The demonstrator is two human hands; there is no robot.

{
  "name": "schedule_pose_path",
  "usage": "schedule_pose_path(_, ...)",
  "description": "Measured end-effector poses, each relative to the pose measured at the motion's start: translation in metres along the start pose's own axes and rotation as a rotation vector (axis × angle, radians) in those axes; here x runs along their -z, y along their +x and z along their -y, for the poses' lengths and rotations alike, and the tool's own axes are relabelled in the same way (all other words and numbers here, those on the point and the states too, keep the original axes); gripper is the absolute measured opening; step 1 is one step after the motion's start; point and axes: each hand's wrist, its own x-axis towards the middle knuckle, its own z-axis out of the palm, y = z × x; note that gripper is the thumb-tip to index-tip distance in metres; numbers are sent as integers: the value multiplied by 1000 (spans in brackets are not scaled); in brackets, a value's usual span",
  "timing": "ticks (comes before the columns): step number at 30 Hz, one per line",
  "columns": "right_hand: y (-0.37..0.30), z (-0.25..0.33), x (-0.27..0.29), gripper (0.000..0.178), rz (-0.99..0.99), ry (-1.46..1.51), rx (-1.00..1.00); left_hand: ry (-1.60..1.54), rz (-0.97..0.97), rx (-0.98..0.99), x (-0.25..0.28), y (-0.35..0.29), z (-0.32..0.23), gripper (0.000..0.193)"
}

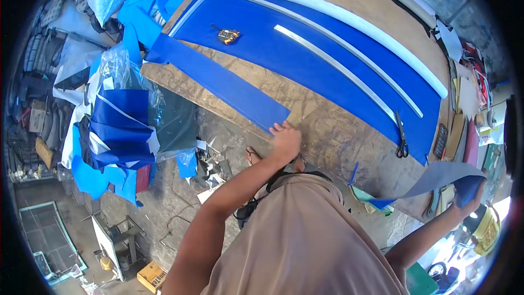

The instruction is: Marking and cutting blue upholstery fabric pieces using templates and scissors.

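A long blue fabric strip (229,88) lies slantwise over the near left edge of the work table. My left hand (286,141) has its fingers closed on the strip's near right end. Out to the far right, my right hand (471,201) grips a second strip, a grey-backed blue piece (436,177), which curves in the air beside the table's right end. Across the table is spread a large blue sheet (251,57). On it rest a straight metal ruler (338,68), a metal square (322,34), a yellow-and-black tape measure (228,36) and dark-handled scissors (402,145).
A white roll (349,22) lies along the sheet's far side. The brown table (322,123) has a blue pen (353,173) near its front edge and a calculator (440,141) at the right. Blue fabric pieces (120,125) and plastic pile up at left; scraps (215,169) litter the floor.
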Motion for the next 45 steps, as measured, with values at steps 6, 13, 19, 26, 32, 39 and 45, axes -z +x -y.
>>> schedule_pose_path(6, -9, -78, -74, 15, 424, -324, -29, -397, -36, 29, 38, 8, 34, 38)
schedule_pose_path(13, -68, -207, -255, 50, 387, -684, 393, -889, -457, 115, 28, -10, 150, 41)
schedule_pose_path(19, -211, -288, -340, 68, 875, -1011, 391, -975, -1091, 548, 57, 2, 391, 34)
schedule_pose_path(26, -344, -372, -397, 62, 809, -1189, 370, -577, -1037, 847, 110, 62, 649, 37)
schedule_pose_path(32, -331, -367, -403, 48, 1028, -1206, 36, -450, -707, 849, 111, 160, 802, 45)
schedule_pose_path(39, -291, -166, -434, 46, 967, -712, -222, -565, -461, 831, 86, 221, 871, 54)
schedule_pose_path(45, -298, -84, -405, 51, 761, -251, -202, -719, -762, 904, 88, 207, 881, 41)
